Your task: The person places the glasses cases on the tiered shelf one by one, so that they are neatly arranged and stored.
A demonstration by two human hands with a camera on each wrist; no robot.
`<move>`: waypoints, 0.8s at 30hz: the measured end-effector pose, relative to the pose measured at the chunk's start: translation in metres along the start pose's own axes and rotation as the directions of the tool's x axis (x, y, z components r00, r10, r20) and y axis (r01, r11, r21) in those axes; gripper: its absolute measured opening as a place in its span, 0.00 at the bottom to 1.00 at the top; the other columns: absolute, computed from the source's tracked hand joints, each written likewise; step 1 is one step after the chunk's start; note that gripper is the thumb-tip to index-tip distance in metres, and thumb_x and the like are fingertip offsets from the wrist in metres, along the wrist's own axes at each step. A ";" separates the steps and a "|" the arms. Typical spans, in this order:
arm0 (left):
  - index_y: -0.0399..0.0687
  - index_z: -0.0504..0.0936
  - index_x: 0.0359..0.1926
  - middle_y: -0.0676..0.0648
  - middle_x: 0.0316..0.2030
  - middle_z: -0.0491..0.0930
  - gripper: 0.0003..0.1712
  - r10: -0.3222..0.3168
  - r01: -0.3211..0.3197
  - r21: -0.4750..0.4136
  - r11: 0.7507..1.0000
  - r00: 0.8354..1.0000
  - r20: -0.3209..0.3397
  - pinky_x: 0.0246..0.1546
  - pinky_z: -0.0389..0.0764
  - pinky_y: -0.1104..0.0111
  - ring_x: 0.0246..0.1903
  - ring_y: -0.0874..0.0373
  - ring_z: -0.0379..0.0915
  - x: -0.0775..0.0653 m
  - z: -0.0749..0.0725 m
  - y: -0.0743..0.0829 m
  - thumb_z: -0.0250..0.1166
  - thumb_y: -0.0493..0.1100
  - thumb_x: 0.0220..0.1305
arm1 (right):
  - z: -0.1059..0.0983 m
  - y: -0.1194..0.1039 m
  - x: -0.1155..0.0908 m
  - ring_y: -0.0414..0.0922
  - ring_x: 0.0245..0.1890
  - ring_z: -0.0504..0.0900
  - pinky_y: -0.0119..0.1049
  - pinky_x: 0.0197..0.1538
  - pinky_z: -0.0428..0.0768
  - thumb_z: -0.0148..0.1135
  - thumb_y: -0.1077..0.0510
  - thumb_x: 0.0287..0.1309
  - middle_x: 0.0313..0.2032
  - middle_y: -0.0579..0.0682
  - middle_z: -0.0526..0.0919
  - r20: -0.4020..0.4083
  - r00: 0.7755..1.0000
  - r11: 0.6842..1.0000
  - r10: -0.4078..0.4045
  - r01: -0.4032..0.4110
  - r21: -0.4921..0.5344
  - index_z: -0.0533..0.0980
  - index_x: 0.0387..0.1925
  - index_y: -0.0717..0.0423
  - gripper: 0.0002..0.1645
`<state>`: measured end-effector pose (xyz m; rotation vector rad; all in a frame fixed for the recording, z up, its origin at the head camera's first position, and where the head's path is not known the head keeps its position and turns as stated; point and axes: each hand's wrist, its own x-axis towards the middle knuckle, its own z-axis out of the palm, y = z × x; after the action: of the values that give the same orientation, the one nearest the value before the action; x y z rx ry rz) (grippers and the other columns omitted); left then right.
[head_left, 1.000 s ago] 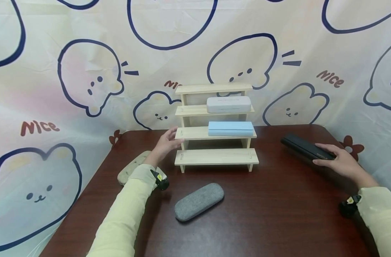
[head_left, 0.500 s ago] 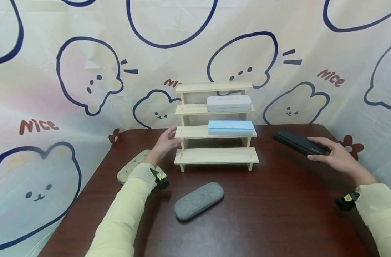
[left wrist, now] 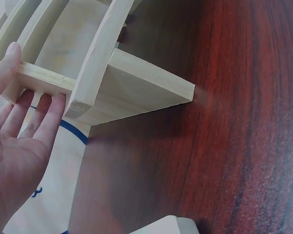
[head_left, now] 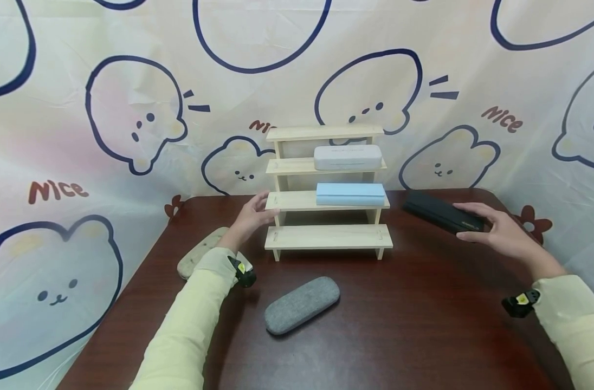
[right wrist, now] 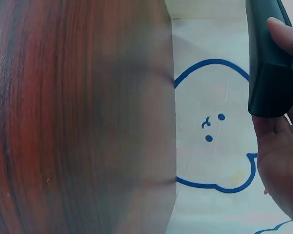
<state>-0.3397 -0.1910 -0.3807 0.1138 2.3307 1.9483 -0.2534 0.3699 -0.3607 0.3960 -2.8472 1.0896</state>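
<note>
My right hand (head_left: pixel 502 234) grips one end of a black glasses case (head_left: pixel 436 208), raised above the table to the right of a stepped wooden display shelf (head_left: pixel 326 238). In the right wrist view, the thumb lies on the upper face of the case and the fingers reach beneath it. My left hand (head_left: pixel 252 218) holds the shelf by its left side; the left wrist view has the thumb above the side piece and the fingers (left wrist: pixel 51 119) below. On the shelf's right half, a white glasses case (head_left: pixel 348 157) sits one tier above a light blue glasses case (head_left: pixel 350 194).
A grey felt glasses case (head_left: pixel 303 305) lies slanted on the dark wooden table (head_left: pixel 399 325) in front of the shelf. Partly behind the left forearm lies a pale beige-green case (head_left: pixel 199 254). A printed curtain (head_left: pixel 287 43) hangs behind and at both sides.
The right hand has moved left and slightly up, bringing the black glasses case closer to the shelf. My left hand stays on the shelf's side.
</note>
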 end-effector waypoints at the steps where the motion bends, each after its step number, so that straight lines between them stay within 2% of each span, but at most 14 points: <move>1: 0.55 0.57 0.74 0.46 0.69 0.64 0.45 0.001 -0.001 0.001 1.000 1.000 0.001 0.56 0.75 0.58 0.61 0.49 0.69 0.000 0.000 0.000 0.70 0.45 0.61 | 0.001 -0.001 0.000 0.59 0.52 0.68 0.42 0.41 0.76 0.69 0.47 0.58 0.66 0.59 0.61 0.004 1.000 1.000 -0.008 0.008 0.006 0.61 0.72 0.43 0.44; 8: 0.54 0.57 0.74 0.46 0.69 0.64 0.45 0.004 -0.004 0.003 1.000 1.000 0.004 0.56 0.75 0.58 0.61 0.49 0.68 -0.001 0.000 0.000 0.70 0.44 0.61 | 0.004 -0.008 0.004 0.51 0.51 0.68 0.31 0.40 0.77 0.71 0.53 0.56 0.65 0.52 0.65 0.011 0.998 0.998 -0.060 0.059 0.027 0.63 0.70 0.42 0.42; 19: 0.52 0.55 0.75 0.45 0.69 0.63 0.46 0.008 -0.008 0.009 1.000 1.000 0.009 0.56 0.75 0.57 0.61 0.48 0.68 0.001 -0.001 -0.001 0.70 0.44 0.61 | 0.013 -0.026 0.006 0.45 0.50 0.66 0.29 0.44 0.73 0.72 0.54 0.55 0.63 0.46 0.67 0.005 0.989 0.988 -0.150 0.150 0.032 0.67 0.69 0.43 0.40; 24: 0.52 0.55 0.75 0.45 0.69 0.64 0.46 0.008 -0.008 0.015 1.000 1.000 0.005 0.56 0.74 0.57 0.61 0.48 0.68 0.001 0.000 -0.001 0.70 0.44 0.61 | 0.019 -0.033 0.010 0.45 0.51 0.66 0.27 0.44 0.72 0.73 0.58 0.52 0.64 0.49 0.68 0.007 0.983 0.982 -0.185 0.184 0.031 0.68 0.68 0.45 0.41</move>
<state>-0.3403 -0.1914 -0.3819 0.1295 2.3459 1.9314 -0.2535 0.3321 -0.3519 0.6543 -2.7381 1.0978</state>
